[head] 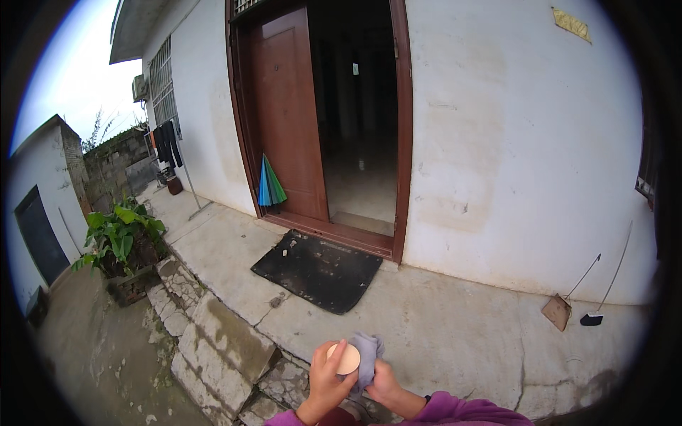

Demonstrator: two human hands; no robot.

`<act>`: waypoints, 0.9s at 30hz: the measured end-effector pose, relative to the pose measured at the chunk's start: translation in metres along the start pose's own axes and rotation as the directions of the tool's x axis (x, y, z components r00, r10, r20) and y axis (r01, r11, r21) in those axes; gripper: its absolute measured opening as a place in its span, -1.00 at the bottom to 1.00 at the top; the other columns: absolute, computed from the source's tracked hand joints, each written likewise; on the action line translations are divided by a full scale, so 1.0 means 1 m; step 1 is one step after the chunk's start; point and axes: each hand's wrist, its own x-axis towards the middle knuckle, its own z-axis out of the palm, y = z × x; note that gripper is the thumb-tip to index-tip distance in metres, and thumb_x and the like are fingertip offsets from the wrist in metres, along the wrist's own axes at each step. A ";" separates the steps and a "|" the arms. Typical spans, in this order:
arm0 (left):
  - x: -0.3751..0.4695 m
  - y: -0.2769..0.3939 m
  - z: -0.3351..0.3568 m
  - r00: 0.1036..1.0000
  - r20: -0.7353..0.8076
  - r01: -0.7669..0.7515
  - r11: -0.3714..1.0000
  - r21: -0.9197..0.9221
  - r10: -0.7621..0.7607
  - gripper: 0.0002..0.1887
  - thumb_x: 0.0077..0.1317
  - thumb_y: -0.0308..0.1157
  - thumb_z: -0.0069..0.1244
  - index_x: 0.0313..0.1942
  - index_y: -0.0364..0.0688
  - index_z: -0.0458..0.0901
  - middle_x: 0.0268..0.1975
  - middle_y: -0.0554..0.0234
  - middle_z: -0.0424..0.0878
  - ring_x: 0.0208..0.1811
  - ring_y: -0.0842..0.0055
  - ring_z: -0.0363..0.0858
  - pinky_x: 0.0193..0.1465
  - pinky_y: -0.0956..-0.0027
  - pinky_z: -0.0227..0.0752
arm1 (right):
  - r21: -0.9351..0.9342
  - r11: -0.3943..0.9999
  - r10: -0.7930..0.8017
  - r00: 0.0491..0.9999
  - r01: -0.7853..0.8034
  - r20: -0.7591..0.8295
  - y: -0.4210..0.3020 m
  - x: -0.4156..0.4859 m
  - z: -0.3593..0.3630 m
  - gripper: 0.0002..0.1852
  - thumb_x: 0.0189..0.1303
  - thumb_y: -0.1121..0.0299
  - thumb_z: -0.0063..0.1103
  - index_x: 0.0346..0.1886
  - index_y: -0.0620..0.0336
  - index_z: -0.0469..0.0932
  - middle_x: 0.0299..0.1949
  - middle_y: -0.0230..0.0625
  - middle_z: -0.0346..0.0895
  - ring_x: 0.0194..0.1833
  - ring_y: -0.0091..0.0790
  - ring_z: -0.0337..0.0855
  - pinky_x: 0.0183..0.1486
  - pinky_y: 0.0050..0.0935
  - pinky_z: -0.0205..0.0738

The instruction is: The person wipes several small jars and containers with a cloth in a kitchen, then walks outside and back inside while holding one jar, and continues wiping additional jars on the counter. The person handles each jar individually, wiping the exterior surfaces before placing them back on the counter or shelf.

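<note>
My left hand (324, 375) grips a small round cream-coloured object (347, 359), with a finger laid across its flat face. Whether it is a lid, a cup or a jar I cannot tell. A grey-lilac cloth (368, 358) is bunched against the object's right side. My right hand (384, 384) holds this cloth from the right, its fingers partly hidden in the folds. Both hands are close together in front of my body, at the bottom of the view, with purple sleeves at the wrists.
Ahead, a black doormat (319, 271) lies before a partly open reddish-brown door (285, 117). A folded blue-green umbrella (270, 183) leans on it. Cracked concrete steps (213, 346) drop to the left, beside a planter (133, 285). A dustpan (557, 311) and a broom (591, 318) stand at right.
</note>
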 end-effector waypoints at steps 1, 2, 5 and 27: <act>0.030 -0.006 0.004 1.000 0.003 -0.019 0.999 -0.037 0.019 -0.26 -0.09 -0.50 0.31 0.21 -0.23 0.48 0.10 -0.04 0.43 0.09 0.12 0.46 0.14 0.21 0.39 | -0.034 0.993 -0.114 0.993 0.116 0.037 -0.017 0.025 0.009 -0.60 0.41 0.27 -0.13 0.18 0.30 0.44 0.13 -0.21 0.53 0.13 -0.30 0.56 0.24 -0.32 0.41; 0.056 -0.010 0.006 0.999 0.033 0.037 0.995 -0.097 -0.034 -0.27 -0.04 -0.47 0.32 0.23 -0.22 0.48 0.12 -0.05 0.46 0.10 0.11 0.46 0.16 0.16 0.38 | -0.037 0.989 -0.139 0.988 0.142 0.073 -0.036 0.047 0.016 -0.60 0.41 0.28 -0.13 0.19 0.29 0.44 0.12 -0.20 0.54 0.12 -0.28 0.58 0.23 -0.32 0.42; 0.133 -0.026 0.015 0.997 0.073 0.046 0.980 -0.195 -0.033 -0.29 -0.03 -0.44 0.36 0.21 -0.23 0.50 0.12 -0.04 0.46 0.10 0.12 0.46 0.17 0.19 0.37 | 0.008 0.990 -0.139 0.989 0.139 0.059 -0.095 0.108 0.034 -0.61 0.40 0.30 -0.13 0.20 0.27 0.44 0.12 -0.20 0.55 0.13 -0.29 0.57 0.22 -0.31 0.44; 0.543 -0.167 0.205 0.999 -0.037 -0.032 0.996 -0.088 0.028 -0.21 -0.04 -0.49 0.36 0.26 -0.28 0.41 0.14 -0.07 0.40 0.12 0.11 0.44 0.18 0.22 0.36 | 0.020 0.999 -0.038 0.999 0.038 0.031 -0.386 0.465 0.055 -0.58 0.45 0.27 -0.21 0.26 0.25 0.41 0.19 -0.22 0.50 0.22 -0.26 0.50 0.32 -0.29 0.32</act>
